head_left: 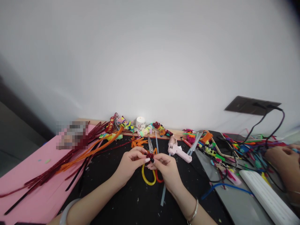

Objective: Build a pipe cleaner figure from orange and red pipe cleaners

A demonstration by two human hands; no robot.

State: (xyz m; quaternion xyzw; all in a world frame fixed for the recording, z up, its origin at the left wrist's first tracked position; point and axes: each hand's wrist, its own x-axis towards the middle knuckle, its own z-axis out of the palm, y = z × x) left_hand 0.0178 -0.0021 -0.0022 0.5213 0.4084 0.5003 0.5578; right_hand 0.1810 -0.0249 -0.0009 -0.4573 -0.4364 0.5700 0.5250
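Note:
My left hand point(131, 162) and my right hand point(165, 167) meet over the black mat point(122, 200), fingers pinched together on a small dark red fuzzy piece point(150, 156). Right under the hands lie scissors point(150, 175) with yellow and red handles, blades pointing away from me. A clear glue stick point(163, 195) lies beneath my right wrist. A pink glue gun point(178, 150) rests just right of my hands.
Red and orange pipe cleaners point(70, 162) spread across a pink sheet point(37, 193) at left. Small colourful craft figures point(126, 125) and a white jar point(140, 122) line the wall. At right lie cables, a white power strip point(264, 193) and another person's hand point(284, 162).

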